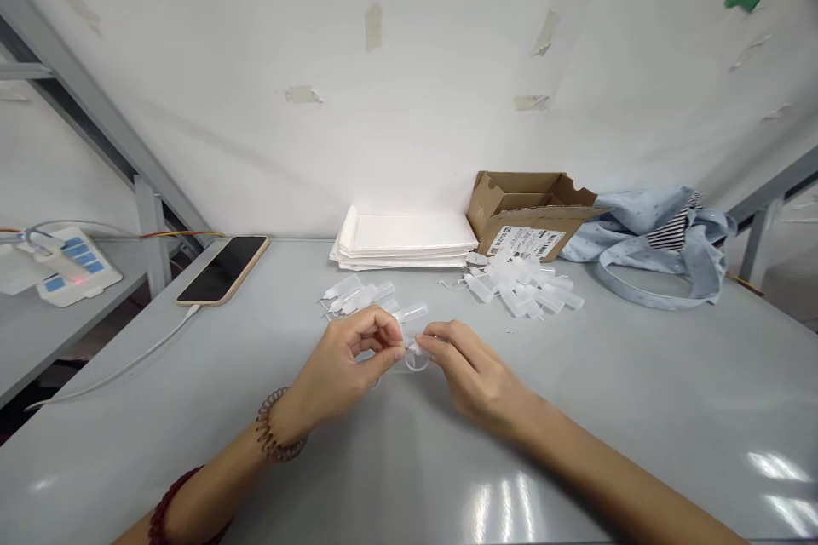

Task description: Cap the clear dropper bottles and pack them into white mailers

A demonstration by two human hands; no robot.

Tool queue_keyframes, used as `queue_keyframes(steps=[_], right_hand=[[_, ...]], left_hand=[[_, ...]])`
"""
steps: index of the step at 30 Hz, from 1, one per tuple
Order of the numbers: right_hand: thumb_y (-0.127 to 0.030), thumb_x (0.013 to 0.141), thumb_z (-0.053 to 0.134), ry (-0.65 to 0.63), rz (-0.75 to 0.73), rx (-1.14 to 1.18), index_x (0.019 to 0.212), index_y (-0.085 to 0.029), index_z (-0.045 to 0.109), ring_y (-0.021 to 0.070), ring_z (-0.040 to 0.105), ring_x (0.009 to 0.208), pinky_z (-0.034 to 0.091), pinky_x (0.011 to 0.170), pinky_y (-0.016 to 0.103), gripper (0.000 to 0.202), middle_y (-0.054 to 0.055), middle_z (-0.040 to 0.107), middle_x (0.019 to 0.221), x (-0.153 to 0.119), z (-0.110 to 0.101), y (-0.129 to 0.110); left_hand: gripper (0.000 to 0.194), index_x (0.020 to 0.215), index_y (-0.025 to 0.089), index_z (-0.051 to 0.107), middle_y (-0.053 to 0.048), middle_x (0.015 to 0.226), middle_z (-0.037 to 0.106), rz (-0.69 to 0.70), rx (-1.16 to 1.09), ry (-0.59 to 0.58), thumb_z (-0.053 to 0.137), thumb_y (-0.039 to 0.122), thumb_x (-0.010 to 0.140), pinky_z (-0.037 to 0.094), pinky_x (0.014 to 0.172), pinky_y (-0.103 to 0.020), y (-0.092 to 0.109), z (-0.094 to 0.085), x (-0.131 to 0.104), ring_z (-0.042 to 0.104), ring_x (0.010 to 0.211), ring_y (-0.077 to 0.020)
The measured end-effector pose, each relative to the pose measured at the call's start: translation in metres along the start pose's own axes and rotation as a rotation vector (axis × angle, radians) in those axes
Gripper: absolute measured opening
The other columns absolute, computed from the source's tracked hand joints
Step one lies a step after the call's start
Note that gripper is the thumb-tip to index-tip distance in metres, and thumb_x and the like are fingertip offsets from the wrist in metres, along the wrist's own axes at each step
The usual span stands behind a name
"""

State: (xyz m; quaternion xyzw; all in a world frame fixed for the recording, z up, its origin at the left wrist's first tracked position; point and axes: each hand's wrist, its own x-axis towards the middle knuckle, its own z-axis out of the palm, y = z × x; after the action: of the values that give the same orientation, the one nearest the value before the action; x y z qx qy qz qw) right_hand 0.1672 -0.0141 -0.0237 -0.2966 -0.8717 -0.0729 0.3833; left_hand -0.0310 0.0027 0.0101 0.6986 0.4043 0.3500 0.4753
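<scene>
My left hand (351, 358) and my right hand (469, 366) meet fingertip to fingertip near the middle of the grey table. Between them is a small translucent plastic piece with a thin white loop (417, 362) hanging under the fingertips. Both hands are closed in a pinch on this piece; the fingers partly hide it. Just behind my left hand lies a small group of clear plastic bottles (358, 295) with white tips. A larger pile of similar bottles (521, 283) lies behind and to the right of my right hand.
White padded envelopes (412, 234) are stacked against the wall beside an open cardboard box (530, 217). Light blue cloth with a strap (645, 247) lies at the right. At the left are a phone (223, 270) with a white cable and a power strip (80, 266) on another surface.
</scene>
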Motion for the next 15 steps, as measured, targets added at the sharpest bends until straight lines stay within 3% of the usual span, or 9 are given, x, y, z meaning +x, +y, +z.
queue_keyframes(steps=[9, 15], right_hand=[[-0.004, 0.090, 0.037, 0.042, -0.028, -0.016, 0.119, -0.013, 0.048, 0.0183, 0.057, 0.081, 0.052, 0.068, 0.031, 0.032, 0.013, 0.061, 0.095, 0.0005, 0.0024, -0.0017], [-0.002, 0.089, 0.040, -0.010, -0.039, 0.032, 0.117, -0.007, 0.050, 0.0195, 0.058, 0.090, 0.052, 0.077, 0.031, 0.030, 0.016, 0.062, 0.098, 0.0032, -0.0038, 0.0010]], left_hand=[[0.002, 0.081, 0.018, 0.056, 0.000, 0.075, 0.058, 0.037, 0.045, -0.010, 0.058, 0.018, 0.080, 0.052, 0.069, -0.026, 0.0007, 0.0000, 0.0001, 0.058, 0.071, -0.0129], [0.015, 0.097, 0.018, 0.058, -0.003, 0.084, 0.063, 0.084, 0.107, -0.062, 0.055, 0.019, 0.082, 0.054, 0.077, -0.029, 0.0032, -0.0008, -0.0016, 0.062, 0.079, -0.0151]])
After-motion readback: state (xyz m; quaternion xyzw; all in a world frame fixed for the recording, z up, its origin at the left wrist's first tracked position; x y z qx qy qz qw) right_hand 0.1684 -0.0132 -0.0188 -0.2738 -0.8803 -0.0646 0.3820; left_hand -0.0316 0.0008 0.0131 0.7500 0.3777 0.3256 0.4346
